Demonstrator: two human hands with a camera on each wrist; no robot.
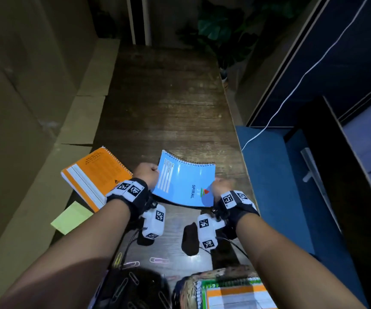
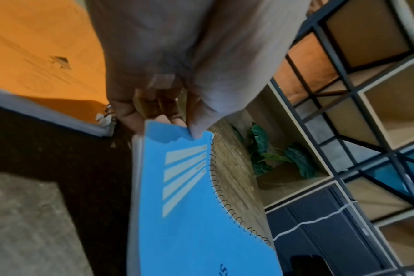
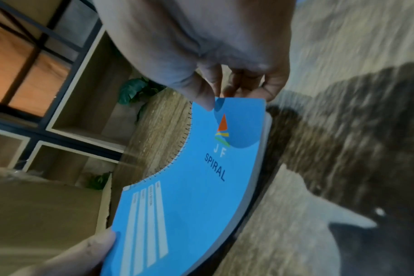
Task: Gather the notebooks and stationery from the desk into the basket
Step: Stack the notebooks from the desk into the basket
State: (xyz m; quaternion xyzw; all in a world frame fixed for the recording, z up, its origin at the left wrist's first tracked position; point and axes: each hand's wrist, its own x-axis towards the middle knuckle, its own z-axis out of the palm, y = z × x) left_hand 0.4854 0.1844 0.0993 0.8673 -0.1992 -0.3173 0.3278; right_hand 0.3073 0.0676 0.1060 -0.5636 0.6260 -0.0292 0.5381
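Note:
A blue spiral notebook (image 1: pixel 184 181) hangs just above the wooden desk (image 1: pixel 164 103), held at both short ends. My left hand (image 1: pixel 148 173) pinches its left edge, thumb on the blue cover (image 2: pixel 196 205). My right hand (image 1: pixel 221 186) pinches its right edge beside the printed logo on the notebook (image 3: pixel 189 196). An orange spiral notebook (image 1: pixel 95 175) lies on the desk to the left. A yellow-green sticky pad (image 1: pixel 72 217) lies at the desk's left edge. The basket (image 1: pixel 191 284) sits at the bottom, with an orange and green notebook (image 1: pixel 235 293) inside.
Several paper clips (image 1: pixel 157 260) lie on the desk near my forearms. A brown wall (image 1: pixel 24 85) borders the desk on the left; a blue cabinet (image 1: pixel 269 175) with a white cable (image 1: pixel 291 94) stands on the right. A plant (image 1: pixel 220 32) sits at the far end.

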